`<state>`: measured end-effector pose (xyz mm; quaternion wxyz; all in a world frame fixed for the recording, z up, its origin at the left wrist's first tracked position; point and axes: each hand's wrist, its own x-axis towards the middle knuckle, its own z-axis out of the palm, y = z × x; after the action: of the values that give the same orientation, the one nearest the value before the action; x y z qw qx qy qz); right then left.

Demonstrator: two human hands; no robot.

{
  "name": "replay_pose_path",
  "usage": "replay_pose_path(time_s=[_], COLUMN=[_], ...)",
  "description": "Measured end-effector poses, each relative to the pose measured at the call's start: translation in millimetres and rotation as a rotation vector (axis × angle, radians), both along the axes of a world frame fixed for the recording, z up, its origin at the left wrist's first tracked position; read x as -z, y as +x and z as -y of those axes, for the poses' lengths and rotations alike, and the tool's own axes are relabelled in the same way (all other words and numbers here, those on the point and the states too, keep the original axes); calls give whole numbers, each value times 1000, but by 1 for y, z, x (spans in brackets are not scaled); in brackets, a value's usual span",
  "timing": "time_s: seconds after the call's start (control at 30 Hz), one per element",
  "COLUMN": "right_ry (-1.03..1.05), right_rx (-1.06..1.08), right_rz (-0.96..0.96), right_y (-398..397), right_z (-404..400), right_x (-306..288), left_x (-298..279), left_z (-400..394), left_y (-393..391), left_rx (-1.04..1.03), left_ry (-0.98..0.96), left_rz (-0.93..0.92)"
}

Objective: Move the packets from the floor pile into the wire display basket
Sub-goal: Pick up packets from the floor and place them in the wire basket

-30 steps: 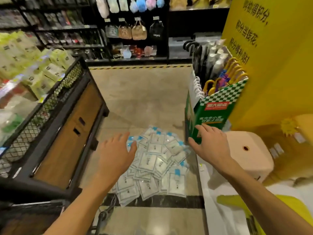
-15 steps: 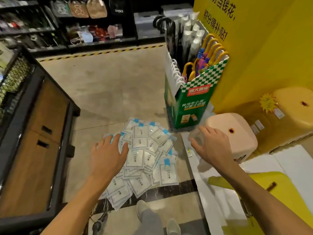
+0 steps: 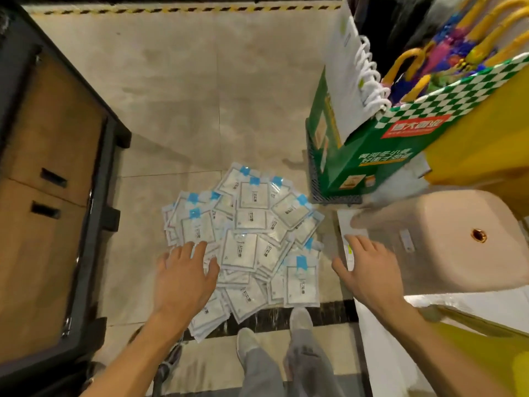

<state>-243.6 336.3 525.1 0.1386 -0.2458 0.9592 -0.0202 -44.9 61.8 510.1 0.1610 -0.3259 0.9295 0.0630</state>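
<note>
The packets (image 3: 252, 239) lie in a loose pile on the floor (image 3: 177, 90). Both hands are spread flat above — the left hand (image 3: 183, 279) over the pile's edge, the right hand (image 3: 369, 270) beside it.

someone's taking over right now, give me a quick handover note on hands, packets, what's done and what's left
Left hand: open, fingers spread over the near left edge of the packet pile, gripping nothing.
Right hand: open, empty, to the right of the pile beside the pink stool.
Packets: heaped on the floor in front of the feet. The wire basket is not visible in this view.
Done: no packet in hand.
Left: grab packets and move them all to the basket.
</note>
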Motion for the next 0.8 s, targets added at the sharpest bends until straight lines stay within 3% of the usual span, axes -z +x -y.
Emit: replay_pose_path(time_s=[0.53, 0.8], right_ry=[60, 59], right_rx=[-70, 39], right_rz=[104, 114], right_y=[-51, -33], right_z=[78, 99], right_x=[450, 633], left_x=[436, 617], left_z=[70, 89], left_y=[-52, -46], left_rx=[-50, -18], left_ry=[12, -47], left_rz=[133, 75])
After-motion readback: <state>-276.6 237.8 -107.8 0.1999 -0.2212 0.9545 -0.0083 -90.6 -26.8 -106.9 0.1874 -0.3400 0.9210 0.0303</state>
